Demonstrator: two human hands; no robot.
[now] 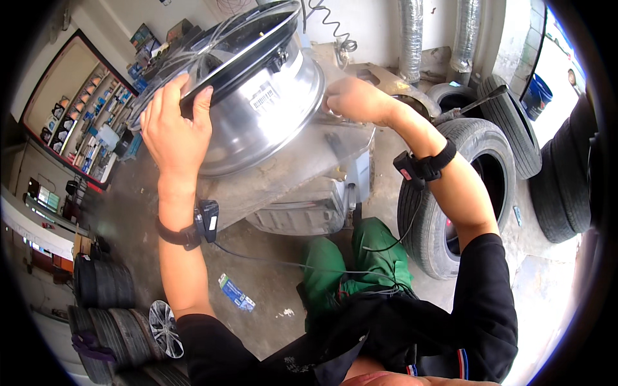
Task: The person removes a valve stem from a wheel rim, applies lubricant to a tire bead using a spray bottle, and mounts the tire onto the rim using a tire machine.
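A silver wheel rim (254, 132) with a black inner face stands tilted in front of me, a label on its barrel. My left hand (175, 125) grips its near left edge, thumb apart from the fingers across the lip. Beside the rim's right-hand lip is my right hand (359, 101), its fingers curled and smeared by motion. Whatever those fingers hold, if anything, does not show. Under the rim is a worn grey machine housing (302, 170). Part of the rim's face is hidden by glare and by my left fingers.
Several tyres stand at the right, the nearest a large tyre (421, 212); a bar (473, 103) lies over them. More tyres (122, 331) and a spoked wheel (165, 329) are lower left. A blue packet (236, 293) lies on the floor. Cables hang between my wrist straps.
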